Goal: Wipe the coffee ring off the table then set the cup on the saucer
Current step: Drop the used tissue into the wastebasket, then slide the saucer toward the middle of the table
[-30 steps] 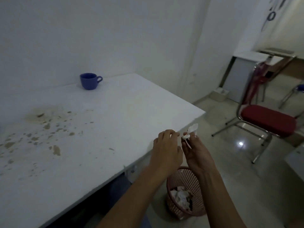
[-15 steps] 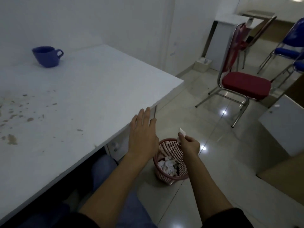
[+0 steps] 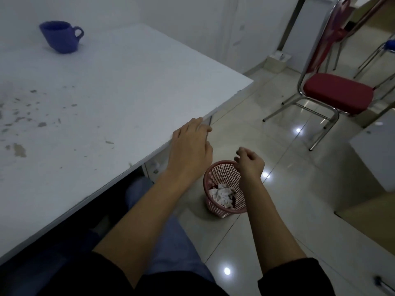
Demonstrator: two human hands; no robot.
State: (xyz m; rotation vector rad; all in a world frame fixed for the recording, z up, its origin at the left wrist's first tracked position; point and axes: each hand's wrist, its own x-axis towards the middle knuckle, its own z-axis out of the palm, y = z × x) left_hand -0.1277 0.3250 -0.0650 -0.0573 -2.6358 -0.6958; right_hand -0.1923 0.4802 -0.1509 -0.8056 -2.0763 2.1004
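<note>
A blue cup (image 3: 62, 36) stands at the far left of the white table (image 3: 119, 82), near the wall. Brown coffee spots (image 3: 20, 124) are scattered over the table's left part. My left hand (image 3: 190, 150) rests flat on the table's near edge, fingers apart, holding nothing. My right hand (image 3: 250, 162) hovers over a pink mesh bin (image 3: 224, 189) on the floor, fingers loosely curled; no paper shows in it. Crumpled white tissue (image 3: 223, 194) lies inside the bin. No saucer is in view.
A red-seated metal chair (image 3: 337, 95) stands on the glossy tiled floor at the right. A white cabinet (image 3: 378, 150) juts in at the right edge. My legs in blue trousers (image 3: 171, 242) are under the table's edge.
The small white scrap pinched in my right hand a moment ago is gone from it. My left hand has moved onto the table edge. The view has tilted downward.
</note>
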